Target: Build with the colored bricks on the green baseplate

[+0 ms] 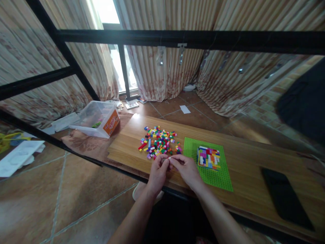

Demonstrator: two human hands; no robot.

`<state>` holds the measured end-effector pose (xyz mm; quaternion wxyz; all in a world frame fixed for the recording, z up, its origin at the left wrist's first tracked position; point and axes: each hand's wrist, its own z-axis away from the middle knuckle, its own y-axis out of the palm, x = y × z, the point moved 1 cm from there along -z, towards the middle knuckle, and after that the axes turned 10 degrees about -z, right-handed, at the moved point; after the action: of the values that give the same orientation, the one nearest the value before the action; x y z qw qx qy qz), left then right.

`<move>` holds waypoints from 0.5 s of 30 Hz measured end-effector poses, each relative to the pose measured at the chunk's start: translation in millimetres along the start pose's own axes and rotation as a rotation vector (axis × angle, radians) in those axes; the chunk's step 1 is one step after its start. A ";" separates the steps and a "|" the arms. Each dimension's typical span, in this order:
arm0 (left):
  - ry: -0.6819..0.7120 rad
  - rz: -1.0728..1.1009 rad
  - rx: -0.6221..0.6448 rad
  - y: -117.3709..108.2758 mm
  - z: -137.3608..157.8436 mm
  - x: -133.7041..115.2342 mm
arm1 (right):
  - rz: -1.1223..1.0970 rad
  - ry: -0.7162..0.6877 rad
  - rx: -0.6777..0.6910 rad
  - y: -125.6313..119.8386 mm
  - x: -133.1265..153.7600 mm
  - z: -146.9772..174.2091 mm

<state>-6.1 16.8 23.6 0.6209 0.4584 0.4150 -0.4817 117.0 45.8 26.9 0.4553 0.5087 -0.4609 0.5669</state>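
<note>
My left hand [157,173] and my right hand [187,168] meet at the fingertips over the near edge of the wooden table. Both are closed in a pinch, with a small whitish toy brick [170,158] between them, partly hidden by the fingers. Just beyond my left hand lies a pile of loose toy bricks [160,140] in many colours. To the right of my right hand is a green studded baseplate [189,146]. A low block of multicoloured toy bricks [209,157] sits on it.
A black flat device [285,196] lies on the wooden table [246,159] at the right. A clear plastic bin [87,117] with an orange label stands on a brown cloth [85,144] at the left. Black metal bars [162,37] cross in front of the curtains.
</note>
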 end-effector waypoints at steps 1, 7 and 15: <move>0.005 -0.006 0.021 0.9 1.1 -0.9 | -0.056 0.025 -0.013 0.9 0.1 3.0; -0.025 -0.030 0.137 5.1 7.0 -4.9 | -0.201 0.087 -0.070 -3.0 5.8 15.9; -0.078 -0.082 0.336 19.4 15.4 -0.5 | -0.233 0.094 -0.079 -21.9 11.3 47.2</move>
<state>13.8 4.2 30.9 0.5313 0.5192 0.3226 -0.5866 145.3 3.3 42.1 0.5588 0.5132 -0.3989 0.5150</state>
